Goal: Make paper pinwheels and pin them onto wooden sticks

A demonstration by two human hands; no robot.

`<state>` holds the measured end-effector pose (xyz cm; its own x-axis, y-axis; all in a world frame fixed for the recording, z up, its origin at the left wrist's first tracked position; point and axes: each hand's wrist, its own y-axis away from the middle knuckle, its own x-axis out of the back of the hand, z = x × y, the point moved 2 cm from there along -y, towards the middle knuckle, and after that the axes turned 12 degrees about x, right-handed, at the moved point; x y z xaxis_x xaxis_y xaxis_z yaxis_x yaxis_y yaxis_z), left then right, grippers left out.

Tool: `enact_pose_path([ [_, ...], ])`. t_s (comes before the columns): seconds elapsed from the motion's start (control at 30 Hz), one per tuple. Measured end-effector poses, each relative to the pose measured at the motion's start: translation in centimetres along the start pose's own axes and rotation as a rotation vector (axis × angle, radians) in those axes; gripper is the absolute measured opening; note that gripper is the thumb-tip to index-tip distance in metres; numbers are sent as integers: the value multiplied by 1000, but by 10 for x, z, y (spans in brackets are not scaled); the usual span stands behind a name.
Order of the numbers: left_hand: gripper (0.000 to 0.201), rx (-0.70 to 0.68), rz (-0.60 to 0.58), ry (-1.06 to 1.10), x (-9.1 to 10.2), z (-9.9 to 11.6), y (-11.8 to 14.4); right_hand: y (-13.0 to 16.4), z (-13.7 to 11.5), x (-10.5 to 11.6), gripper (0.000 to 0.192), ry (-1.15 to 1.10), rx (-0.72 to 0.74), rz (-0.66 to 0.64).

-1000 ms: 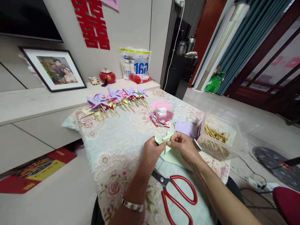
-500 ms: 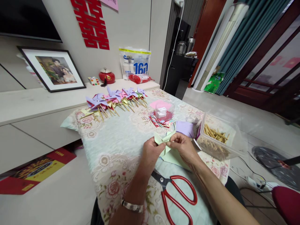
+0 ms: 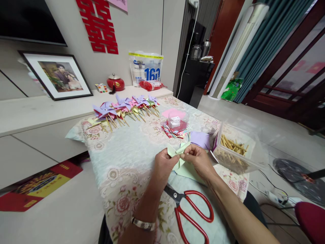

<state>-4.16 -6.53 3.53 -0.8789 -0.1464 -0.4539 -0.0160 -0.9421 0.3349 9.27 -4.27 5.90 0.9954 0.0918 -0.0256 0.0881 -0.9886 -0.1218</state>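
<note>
Two hands: both pinch one folded piece of pale green paper (image 3: pixel 177 151) above the surface (image 3: pixel 132 149), near its front edge.
Far left: a framed photograph (image 3: pixel 57 75) leans on the wall shelf, with a red paper cutout (image 3: pixel 99 25) on the wall above it.
Back of surface: a row of finished paper pinwheels (image 3: pixel 124 106) on wooden sticks lies side by side, mostly purple and pink.
Left hand (image 3: pixel 165 166): fingers closed on the left side of the green paper; a metal bracelet (image 3: pixel 143 223) sits on the wrist.
Right hand (image 3: pixel 199 161): thumb and fingertips closed on the paper's centre folds, touching the left hand's fingers.
Under the hands: a flat green sheet (image 3: pixel 188 169) lies on the cloth.
Front: red-handled scissors (image 3: pixel 193 211) lie shut between the forearms.
Middle right: a small clear tub (image 3: pixel 178 120) stands on a stack of coloured paper, with a purple sheet (image 3: pixel 200 139) beside it.
Right edge: a clear box of wooden sticks (image 3: pixel 233 149) stands just beside the right hand.
</note>
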Motion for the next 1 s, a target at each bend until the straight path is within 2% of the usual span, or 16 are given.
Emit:
enact_pose_path([
  [0.63,38,27,-34,23,0,-1,1,0,4,-2,36,7,7,14],
  [0.73,38,52,-79,66,-1,1,3,1,3,-4,46,-71,-32,17],
  [0.87,38,62,-97,59,-2,4,6,3,2,-5,72,-98,-44,7],
  [1.0,37,76,-106,67,-4,6,7,3,3,-3,82,-94,-20,-34],
])
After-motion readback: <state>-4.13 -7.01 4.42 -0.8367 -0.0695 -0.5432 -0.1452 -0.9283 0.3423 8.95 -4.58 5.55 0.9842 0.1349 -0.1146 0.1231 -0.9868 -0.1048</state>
